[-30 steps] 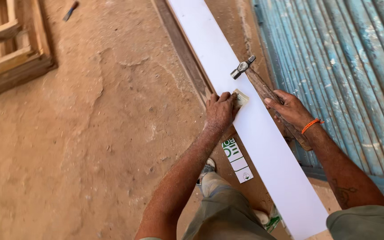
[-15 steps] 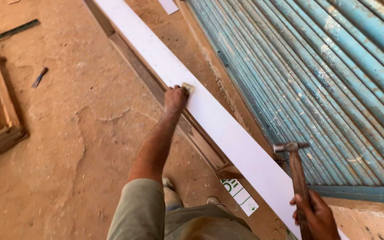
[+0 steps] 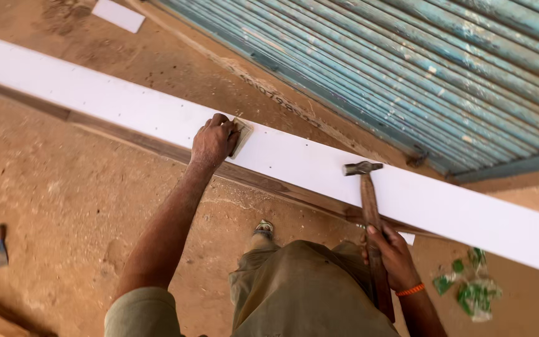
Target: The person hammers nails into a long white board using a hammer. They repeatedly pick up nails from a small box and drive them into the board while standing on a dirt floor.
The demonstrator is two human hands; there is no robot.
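A long white board point(image 3: 113, 103) lies across a wooden strip point(image 3: 263, 182) on the sandy ground. My left hand point(image 3: 214, 141) presses a small tan block point(image 3: 241, 136) against the board's top face. My right hand point(image 3: 392, 254) grips the wooden handle of a hammer point(image 3: 367, 206), whose steel head hovers just over the board, to the right of the block. An orange band circles my right wrist.
A blue corrugated metal shutter point(image 3: 407, 68) runs behind the board. A small chisel-like tool point(image 3: 0, 244) lies on the ground at left. Green and white wrapper scraps point(image 3: 469, 290) lie at right, and a white offcut point(image 3: 118, 15) sits at top left.
My view has swung, so the board now runs nearly level. My left hand stays on the block; my right hand has raised the hammer head up to the board.
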